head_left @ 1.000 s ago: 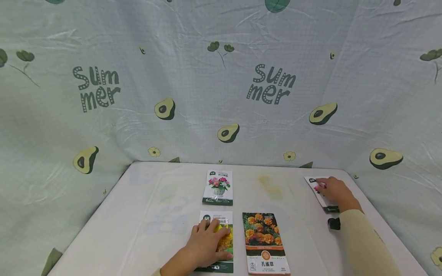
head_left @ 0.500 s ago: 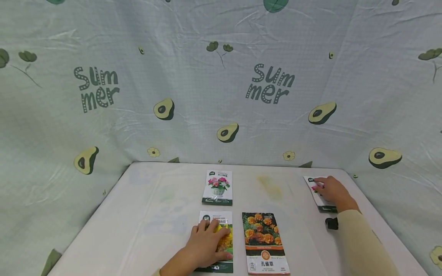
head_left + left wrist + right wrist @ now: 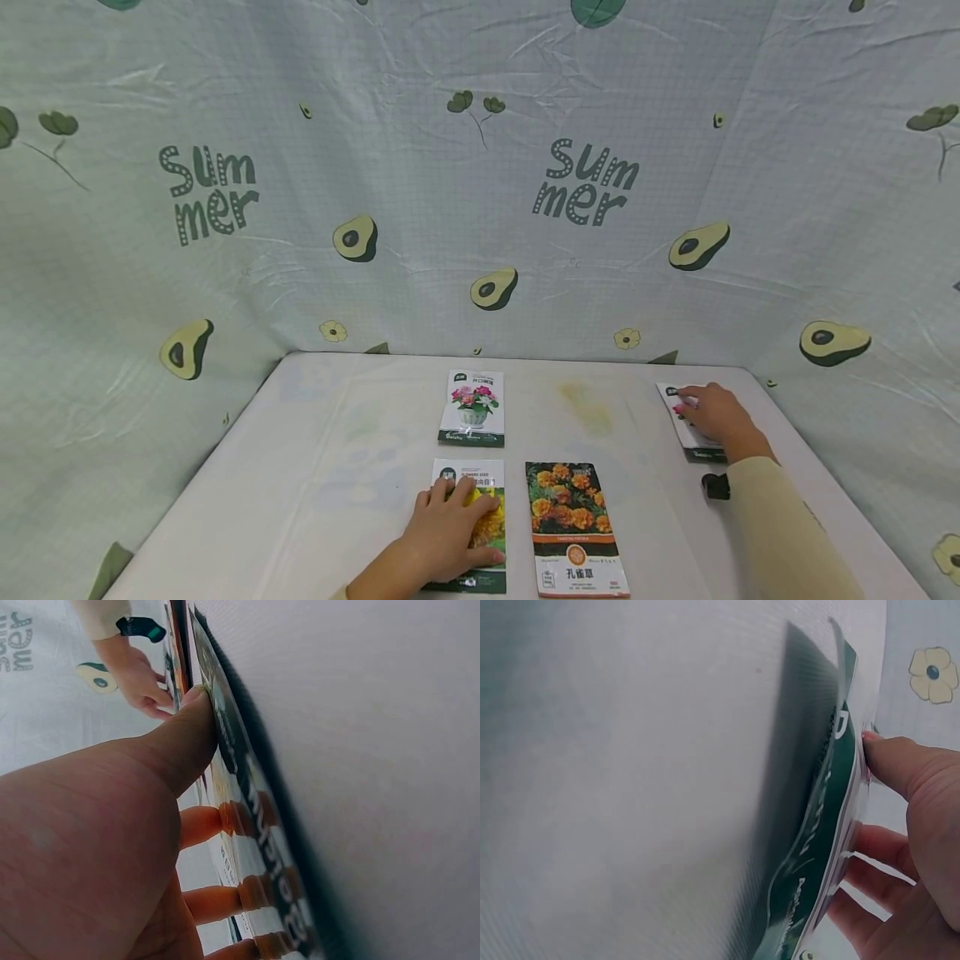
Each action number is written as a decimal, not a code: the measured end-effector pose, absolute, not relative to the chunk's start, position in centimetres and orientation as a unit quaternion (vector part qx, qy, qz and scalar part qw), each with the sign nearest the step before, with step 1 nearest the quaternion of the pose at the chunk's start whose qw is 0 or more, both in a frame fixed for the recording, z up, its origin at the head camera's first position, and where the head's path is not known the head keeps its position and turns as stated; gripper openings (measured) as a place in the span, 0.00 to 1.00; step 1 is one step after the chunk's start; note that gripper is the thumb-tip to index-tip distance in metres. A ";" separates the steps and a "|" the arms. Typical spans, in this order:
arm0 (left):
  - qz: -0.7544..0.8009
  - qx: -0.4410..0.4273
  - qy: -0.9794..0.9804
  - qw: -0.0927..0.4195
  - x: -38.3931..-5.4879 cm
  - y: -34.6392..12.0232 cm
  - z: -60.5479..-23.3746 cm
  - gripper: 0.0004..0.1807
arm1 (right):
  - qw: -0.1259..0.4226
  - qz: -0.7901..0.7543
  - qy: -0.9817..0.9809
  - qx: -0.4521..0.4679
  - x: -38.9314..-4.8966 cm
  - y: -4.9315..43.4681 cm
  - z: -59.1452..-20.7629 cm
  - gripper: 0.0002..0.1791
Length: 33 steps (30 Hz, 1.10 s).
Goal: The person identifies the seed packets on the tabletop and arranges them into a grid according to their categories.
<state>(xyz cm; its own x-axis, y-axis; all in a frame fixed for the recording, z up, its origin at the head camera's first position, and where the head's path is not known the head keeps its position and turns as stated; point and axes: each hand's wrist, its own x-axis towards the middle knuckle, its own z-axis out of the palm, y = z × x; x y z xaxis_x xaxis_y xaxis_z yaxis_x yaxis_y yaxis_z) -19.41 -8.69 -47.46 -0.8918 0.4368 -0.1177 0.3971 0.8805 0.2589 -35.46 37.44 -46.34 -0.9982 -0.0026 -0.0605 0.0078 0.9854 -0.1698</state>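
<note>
My left hand (image 3: 446, 537) rests on a seed packet with yellow flowers (image 3: 491, 531), which lies at the front middle of the table. In the left wrist view its thumb and spread fingertips touch the packet's glossy face. Over at the right side, my right hand (image 3: 722, 419) presses its fingertips on a white and green seed packet (image 3: 688, 437). The right wrist view shows this packet's green bottom edge (image 3: 840, 761) lifted a little, with a shadow beneath it. My palm hides much of its picture.
An orange marigold packet (image 3: 576, 529) lies right of the left hand. Behind the yellow-flower packet is one with pink flowers in a pot (image 3: 472, 408). A white cloth covers the table (image 3: 360, 500), and a printed curtain (image 3: 420, 167) hangs around it.
My right hand has slid the white and green packet slightly left, and the packet has turned a little straighter. The left hand and the other packets stay put.
</note>
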 end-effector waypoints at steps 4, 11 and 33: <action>0.115 0.217 0.966 0.086 -19.4 -8.7 -47.4 0.38 | 0.042 -0.088 0.995 0.016 -35.5 37.2 -46.3 0.27; 0.114 0.216 0.966 0.088 -19.3 -8.7 -47.4 0.38 | 0.041 -0.099 0.994 0.025 -35.3 36.9 -46.1 0.27; 0.112 0.215 0.966 0.090 -19.4 -8.6 -47.4 0.38 | 0.054 -0.077 0.995 -0.024 -35.9 35.8 -46.0 0.26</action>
<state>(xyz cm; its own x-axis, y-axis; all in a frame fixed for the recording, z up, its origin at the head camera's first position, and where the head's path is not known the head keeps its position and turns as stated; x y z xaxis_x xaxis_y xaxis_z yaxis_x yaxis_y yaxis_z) -19.41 -8.65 -47.40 -0.8914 0.4357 -0.1248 0.3955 0.8823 0.2554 -35.95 35.81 -46.03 -0.9931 -0.0553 -0.1036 -0.0387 0.9870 -0.1560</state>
